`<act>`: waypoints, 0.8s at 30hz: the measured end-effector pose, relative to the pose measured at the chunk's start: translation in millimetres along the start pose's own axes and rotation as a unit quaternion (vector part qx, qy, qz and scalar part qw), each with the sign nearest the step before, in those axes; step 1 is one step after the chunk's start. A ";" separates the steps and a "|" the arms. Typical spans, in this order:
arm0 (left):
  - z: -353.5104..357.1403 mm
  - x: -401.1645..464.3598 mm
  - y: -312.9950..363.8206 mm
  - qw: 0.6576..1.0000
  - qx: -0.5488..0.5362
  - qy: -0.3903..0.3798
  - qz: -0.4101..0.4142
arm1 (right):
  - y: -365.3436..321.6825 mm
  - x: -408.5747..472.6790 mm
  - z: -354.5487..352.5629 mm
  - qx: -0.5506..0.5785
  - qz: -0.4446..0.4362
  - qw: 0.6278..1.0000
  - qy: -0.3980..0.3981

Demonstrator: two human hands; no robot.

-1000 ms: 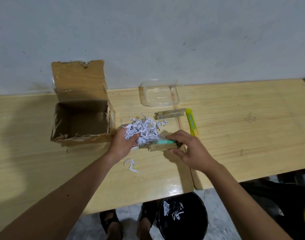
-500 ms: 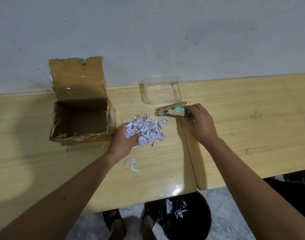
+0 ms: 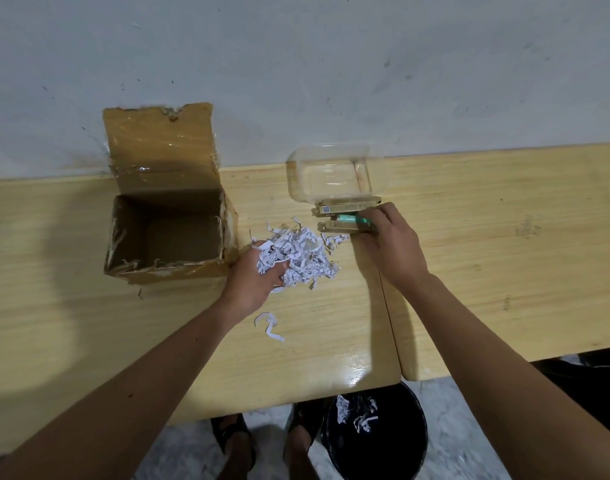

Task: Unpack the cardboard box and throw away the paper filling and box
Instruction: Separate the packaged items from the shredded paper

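Observation:
The open cardboard box (image 3: 168, 237) stands at the table's back left, flap up against the wall, and looks empty inside. A pile of white shredded paper (image 3: 303, 258) lies to its right. My left hand (image 3: 251, 285) grips the pile's left side, with shreds between its fingers. My right hand (image 3: 390, 247) holds a small gold box with a teal item on it (image 3: 345, 225), set down just in front of a second gold box (image 3: 347, 206).
A clear plastic container (image 3: 328, 174) stands behind the gold boxes by the wall. A loose paper strip (image 3: 270, 325) lies near my left wrist. A black bin (image 3: 376, 441) holding some shreds stands on the floor below the table's front edge, beside my sandalled feet.
My right hand carried the small gold box with the teal item from beside the paper pile back to the other gold box. My left hand stayed on the shredded paper.

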State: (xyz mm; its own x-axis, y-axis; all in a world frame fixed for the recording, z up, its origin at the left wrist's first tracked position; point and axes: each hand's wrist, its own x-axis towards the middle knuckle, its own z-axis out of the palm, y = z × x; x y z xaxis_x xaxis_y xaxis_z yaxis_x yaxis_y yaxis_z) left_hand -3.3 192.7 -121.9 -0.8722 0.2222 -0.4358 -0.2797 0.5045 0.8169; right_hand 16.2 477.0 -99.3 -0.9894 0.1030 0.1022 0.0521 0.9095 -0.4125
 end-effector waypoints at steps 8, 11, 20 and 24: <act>4.1 -6.1 0.3 0.999 0.010 0.023 0.045 | -3.2 -5.2 1.5 -0.005 -0.063 0.997 0.049; 5.9 -12.2 7.4 0.996 -0.004 0.048 0.078 | -20.4 -17.1 -4.7 0.046 -0.083 0.992 0.077; -3.5 -20.9 9.0 0.974 0.035 0.096 0.200 | -46.7 -28.1 9.2 0.160 -0.079 0.978 -0.103; -3.0 -18.2 1.5 0.974 0.058 0.053 0.214 | -46.2 -17.4 17.4 0.166 -0.098 0.971 -0.143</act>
State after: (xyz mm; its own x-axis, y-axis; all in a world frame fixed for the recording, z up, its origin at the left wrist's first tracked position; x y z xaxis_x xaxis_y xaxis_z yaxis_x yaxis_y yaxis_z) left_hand 11.0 186.9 -111.7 -0.9370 0.3488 -0.0180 0.1606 0.4762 0.8646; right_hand 28.6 426.2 -97.8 -0.9756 -0.2175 -0.0284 -0.1395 0.7154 -0.6846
